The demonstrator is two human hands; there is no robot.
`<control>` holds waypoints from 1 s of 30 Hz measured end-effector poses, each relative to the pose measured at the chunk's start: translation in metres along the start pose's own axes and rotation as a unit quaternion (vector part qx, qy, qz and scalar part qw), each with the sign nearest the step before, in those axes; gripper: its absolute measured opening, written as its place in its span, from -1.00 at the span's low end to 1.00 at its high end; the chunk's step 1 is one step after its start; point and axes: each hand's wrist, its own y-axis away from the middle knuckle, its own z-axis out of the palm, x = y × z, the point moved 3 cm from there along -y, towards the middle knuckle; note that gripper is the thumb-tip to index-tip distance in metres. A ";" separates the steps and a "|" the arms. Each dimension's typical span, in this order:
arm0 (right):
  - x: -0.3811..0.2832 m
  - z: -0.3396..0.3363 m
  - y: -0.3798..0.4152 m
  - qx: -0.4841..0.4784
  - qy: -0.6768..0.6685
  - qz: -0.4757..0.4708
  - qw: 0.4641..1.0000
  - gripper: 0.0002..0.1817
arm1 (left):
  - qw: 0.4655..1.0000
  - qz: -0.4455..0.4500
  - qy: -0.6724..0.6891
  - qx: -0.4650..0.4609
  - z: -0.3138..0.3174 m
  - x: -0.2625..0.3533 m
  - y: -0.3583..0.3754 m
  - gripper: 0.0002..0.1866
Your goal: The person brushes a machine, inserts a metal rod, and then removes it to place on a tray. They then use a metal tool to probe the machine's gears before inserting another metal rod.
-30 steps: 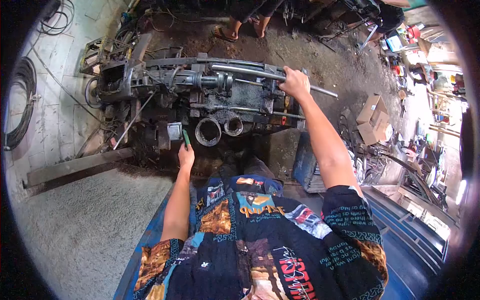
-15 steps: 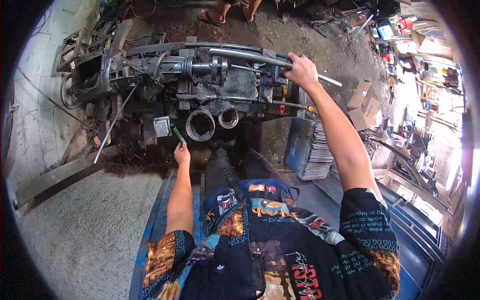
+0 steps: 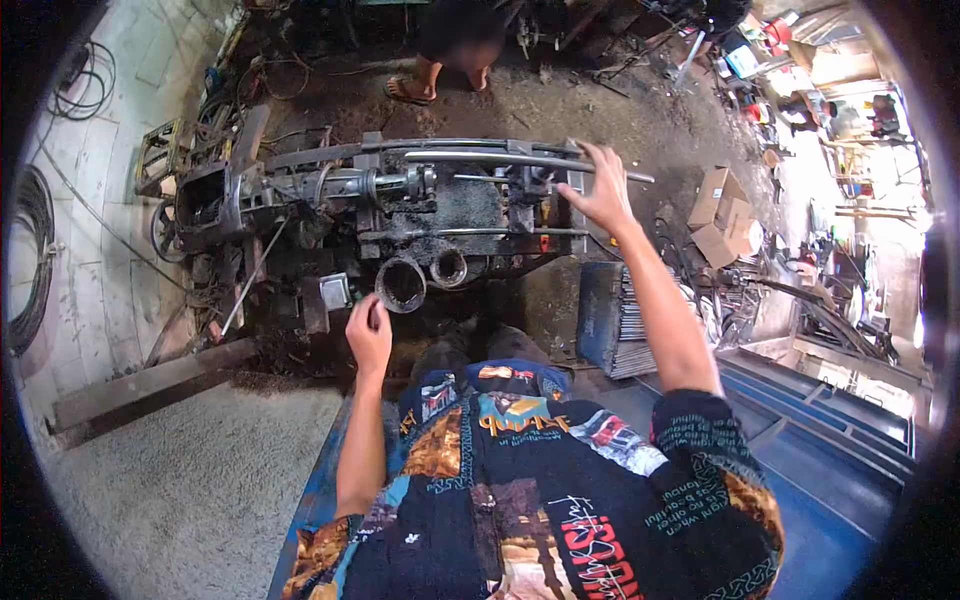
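Note:
My left hand (image 3: 369, 338) is closed, thumb and forefinger curled at the near end of a green handle (image 3: 358, 297), which is mostly hidden by the fingers. My right hand (image 3: 606, 198) is open with its fingers apart over the right end of a long grey metal rod (image 3: 480, 158). That rod lies along the far side of a greasy machine (image 3: 345, 184). Two round metal rings, a larger one (image 3: 401, 287) and a smaller one (image 3: 448, 268), sit at the machine's near side. A small square metal box (image 3: 334, 291) is left of the green handle.
Another person's feet (image 3: 412, 91) are beyond the machine. A blue metal case of stacked plates (image 3: 600, 318) stands at right, with a cardboard box (image 3: 722, 220) behind it. A thin rod (image 3: 246, 284) leans at left. Concrete (image 3: 190, 480) lies at lower left.
The view has shifted, so the machine appears lower and smaller. My right hand has opened from its grip on the rod. My left hand's fingers have moved up and over the green handle.

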 end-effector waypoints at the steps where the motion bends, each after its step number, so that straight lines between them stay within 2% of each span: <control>1: 0.006 -0.009 0.016 0.098 -0.047 0.019 0.994 -0.23 | 0.999 0.032 0.001 -0.016 0.006 0.028 -0.025 -0.77; 3: 0.038 -0.001 0.052 0.142 -0.225 0.220 0.939 -0.49 | 0.970 0.230 -0.075 0.023 0.021 0.079 -0.076 -0.65; 4: 0.065 0.014 0.069 0.119 -0.336 0.323 0.877 -0.54 | 0.961 0.264 -0.073 0.026 0.028 0.106 -0.099 -0.58; 5: 0.085 0.025 0.081 0.094 -0.441 0.415 0.791 -0.59 | 0.951 0.299 -0.072 0.031 0.036 0.133 -0.121 -0.51; 6: 0.090 0.025 0.087 0.097 -0.441 0.414 0.790 -0.59 | 0.943 0.314 -0.113 0.013 0.043 0.154 -0.142 -0.44; 7: 0.094 0.027 0.093 0.097 -0.483 0.459 0.739 -0.53 | 0.932 0.329 -0.154 -0.004 0.054 0.169 -0.159 -0.38; 8: 0.096 0.029 0.093 0.097 -0.524 0.499 0.683 -0.48 | 0.930 0.316 -0.175 -0.065 0.068 0.171 -0.176 -0.31; 9: 0.095 0.028 0.087 0.101 -0.528 0.495 0.683 -0.48 | 0.924 0.302 -0.197 -0.125 0.081 0.170 -0.190 -0.25; 11: 0.096 0.034 0.076 0.130 -0.669 0.552 0.480 -0.46 | 0.889 0.306 -0.298 -0.164 0.108 0.159 -0.210 -0.23; 12: 0.109 0.045 0.066 0.117 -0.699 0.552 0.440 -0.40 | 0.891 0.296 -0.286 -0.193 0.118 0.154 -0.217 -0.29; 13: 0.118 0.048 0.055 0.113 -0.701 0.549 0.441 -0.40 | 0.891 0.285 -0.274 -0.222 0.124 0.156 -0.222 -0.35; 14: 0.125 0.054 0.045 0.142 -0.734 0.550 0.372 -0.44 | 0.892 0.282 -0.277 -0.219 0.129 0.158 -0.226 -0.35; 15: 0.128 0.059 0.035 0.168 -0.762 0.549 0.301 -0.48 | 0.882 0.250 -0.298 -0.267 0.135 0.162 -0.227 -0.42; 16: 0.134 0.061 0.024 0.190 -0.780 0.514 0.301 -0.61 | 0.869 0.214 -0.316 -0.314 0.142 0.162 -0.225 -0.47; 17: 0.140 0.065 0.014 0.178 -0.779 0.519 0.304 -0.61 | 0.872 0.202 -0.318 -0.313 0.148 0.158 -0.221 -0.47; 19: 0.166 0.083 -0.012 0.266 -0.831 0.445 0.200 -0.68 | 0.867 0.236 -0.343 -0.273 0.159 0.150 -0.214 -0.52; 20: 0.178 0.090 -0.019 0.220 -0.887 0.344 0.215 -0.58 | 0.879 0.212 -0.335 -0.264 0.162 0.144 -0.214 -0.58; 21: 0.180 0.091 -0.024 0.204 -0.889 0.351 0.213 -0.58 | 0.881 0.197 -0.343 -0.260 0.165 0.146 -0.213 -0.58; 23: 0.173 0.080 -0.025 0.196 -0.860 0.410 0.232 -0.51 | 0.886 0.103 -0.385 -0.235 0.169 0.153 -0.206 -0.61; 25: 0.177 0.076 -0.029 0.197 -0.843 0.456 0.207 -0.55 | 0.882 0.098 -0.404 -0.223 0.176 0.165 -0.201 -0.64; 28: 0.182 0.078 -0.028 0.194 -0.807 0.502 0.242 -0.61 | 0.879 0.099 -0.430 -0.182 0.181 0.171 -0.197 -0.66; 30: 0.179 0.076 -0.028 0.177 -0.809 0.505 0.245 -0.61 | 0.877 0.094 -0.436 -0.179 0.179 0.171 -0.192 -0.67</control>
